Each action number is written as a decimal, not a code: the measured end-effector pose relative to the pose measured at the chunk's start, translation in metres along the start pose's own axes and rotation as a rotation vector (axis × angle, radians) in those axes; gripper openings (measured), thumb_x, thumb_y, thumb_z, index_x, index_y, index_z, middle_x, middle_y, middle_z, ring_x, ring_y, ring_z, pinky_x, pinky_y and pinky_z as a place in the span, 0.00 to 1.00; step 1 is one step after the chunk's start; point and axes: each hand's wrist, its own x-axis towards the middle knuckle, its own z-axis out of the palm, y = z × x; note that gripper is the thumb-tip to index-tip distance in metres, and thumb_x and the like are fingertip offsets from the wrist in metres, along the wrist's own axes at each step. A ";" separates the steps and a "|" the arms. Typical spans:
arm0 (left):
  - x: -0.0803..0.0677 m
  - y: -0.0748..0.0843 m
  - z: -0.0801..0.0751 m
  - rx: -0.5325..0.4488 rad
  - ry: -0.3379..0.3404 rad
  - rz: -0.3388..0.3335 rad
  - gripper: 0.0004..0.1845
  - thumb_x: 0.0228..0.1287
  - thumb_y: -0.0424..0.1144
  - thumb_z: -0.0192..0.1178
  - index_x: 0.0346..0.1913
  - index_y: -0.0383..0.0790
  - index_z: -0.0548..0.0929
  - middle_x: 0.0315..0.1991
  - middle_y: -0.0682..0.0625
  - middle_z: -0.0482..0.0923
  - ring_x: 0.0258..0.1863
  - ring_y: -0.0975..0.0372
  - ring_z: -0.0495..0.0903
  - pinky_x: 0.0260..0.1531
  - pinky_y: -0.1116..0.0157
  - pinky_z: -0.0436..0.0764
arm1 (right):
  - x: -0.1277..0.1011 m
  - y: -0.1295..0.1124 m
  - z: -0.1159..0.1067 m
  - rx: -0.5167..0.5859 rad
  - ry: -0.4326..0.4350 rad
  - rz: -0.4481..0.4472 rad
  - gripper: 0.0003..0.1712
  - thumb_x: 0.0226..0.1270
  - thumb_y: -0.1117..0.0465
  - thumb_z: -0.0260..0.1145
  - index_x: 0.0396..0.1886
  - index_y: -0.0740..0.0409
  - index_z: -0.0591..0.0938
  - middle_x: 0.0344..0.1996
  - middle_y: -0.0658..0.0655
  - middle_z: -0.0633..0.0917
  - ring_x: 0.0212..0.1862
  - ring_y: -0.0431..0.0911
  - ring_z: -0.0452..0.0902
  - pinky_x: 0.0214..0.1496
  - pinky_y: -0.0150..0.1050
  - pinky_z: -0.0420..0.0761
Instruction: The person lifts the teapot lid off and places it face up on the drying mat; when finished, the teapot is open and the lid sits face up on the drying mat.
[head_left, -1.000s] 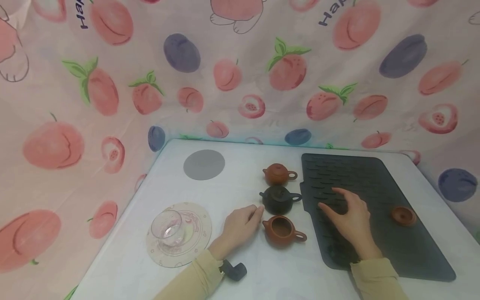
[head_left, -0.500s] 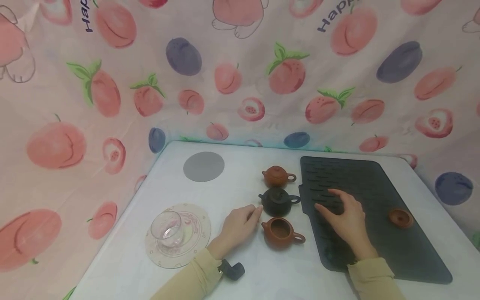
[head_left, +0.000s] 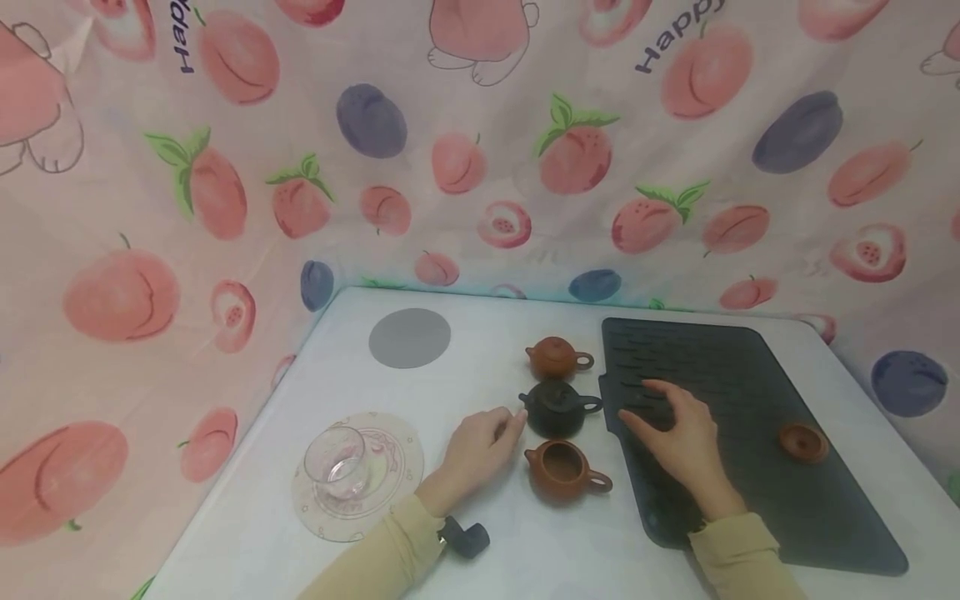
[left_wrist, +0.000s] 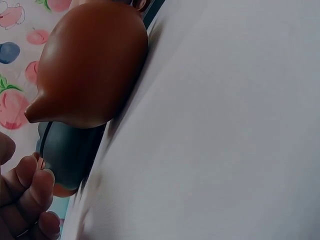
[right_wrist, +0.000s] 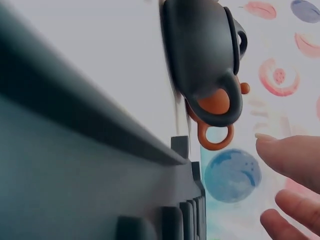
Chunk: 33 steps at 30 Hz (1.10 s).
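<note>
Nearest the viewer, a dark angled fitting (head_left: 467, 537) lies on the white bench (head_left: 540, 550) beside the left sleeve. Just beyond, the left hand (head_left: 480, 454) rests on the bench with its fingers loosely curled and holding nothing, fingertips close to the black teapot (head_left: 557, 408) and beside the open brown teapot (head_left: 564, 471), which has no lid on. To its left a glass cup (head_left: 336, 462) stands on a patterned saucer (head_left: 397, 475). The right hand (head_left: 678, 442) lies spread and relaxed on the dark ribbed mat (head_left: 750, 375), empty, near the mat's left edge. A brown lid (head_left: 802, 442) sits on the mat, well apart. Farther back stand a lidded brown teapot (head_left: 555, 357) and a grey round coaster (head_left: 409, 337).
</note>
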 end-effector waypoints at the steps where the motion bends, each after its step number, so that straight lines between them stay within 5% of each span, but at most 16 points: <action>1: 0.000 0.001 -0.001 0.005 0.001 0.003 0.23 0.80 0.58 0.47 0.25 0.54 0.75 0.18 0.59 0.67 0.22 0.65 0.69 0.23 0.66 0.67 | 0.000 0.000 0.000 -0.001 -0.002 -0.008 0.42 0.63 0.40 0.75 0.69 0.59 0.74 0.67 0.71 0.72 0.68 0.71 0.60 0.64 0.75 0.50; 33: 0.010 -0.002 0.001 0.004 -0.012 0.003 0.23 0.81 0.56 0.48 0.24 0.51 0.71 0.18 0.58 0.65 0.21 0.65 0.68 0.23 0.67 0.66 | 0.010 -0.021 0.017 0.004 -0.072 -0.069 0.34 0.63 0.50 0.77 0.66 0.56 0.77 0.66 0.66 0.76 0.69 0.66 0.62 0.66 0.73 0.50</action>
